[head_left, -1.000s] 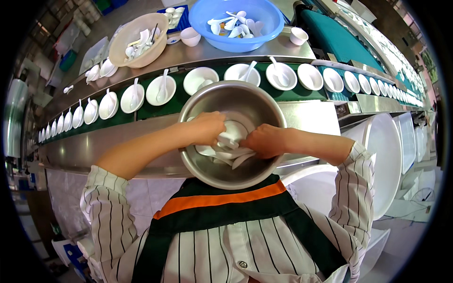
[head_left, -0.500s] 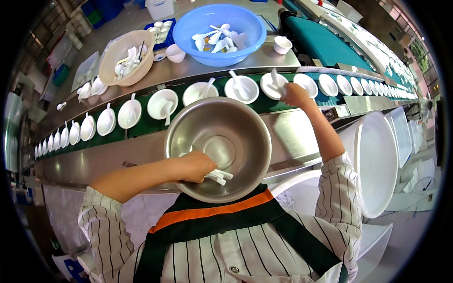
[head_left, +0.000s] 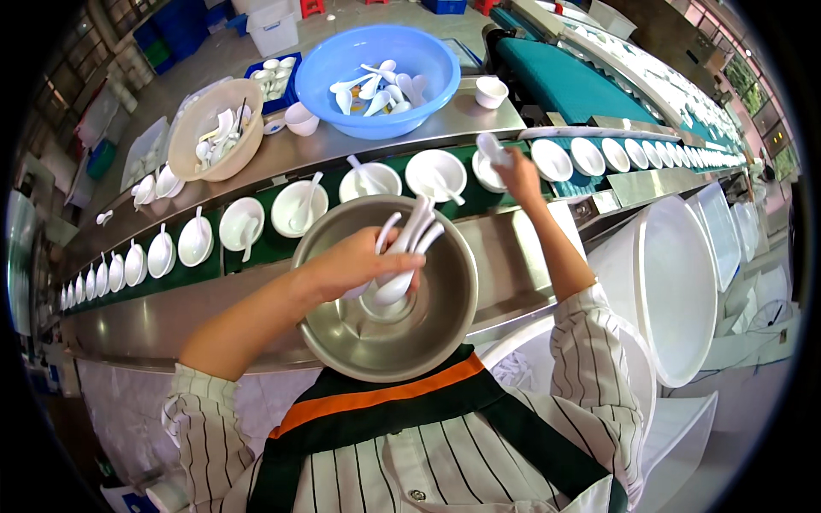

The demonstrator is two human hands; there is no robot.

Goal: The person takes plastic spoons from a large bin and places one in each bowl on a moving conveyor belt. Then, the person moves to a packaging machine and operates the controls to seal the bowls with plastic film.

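My left hand [head_left: 346,265] is closed round several white spoons [head_left: 409,248], above a wide steel basin [head_left: 468,316] in front of my body. Their handles point up and to the right. With my right hand [head_left: 520,175], somewhat blurred, I hold one white spoon [head_left: 490,147] over a white bowl [head_left: 484,178], which the hand partly hides. That bowl sits in a long row on a green conveyor belt [head_left: 224,262]. To its left, the bowls [head_left: 436,171] have a spoon each. On the right side, the bowls [head_left: 552,160] hold no spoon.
Behind the belt, a metal ledge carries a blue basin [head_left: 312,90] of spoons, a beige basin [head_left: 180,154] of crockery and a small white cup [head_left: 491,91]. Large white tubs [head_left: 676,291] stand at the right. A teal conveyor [head_left: 573,85] runs at the far right.
My left hand has lifted and turned the spoons, so their handles point up instead of down. The bowls have shifted left. My right hand is now at another bowl, holding a spoon.
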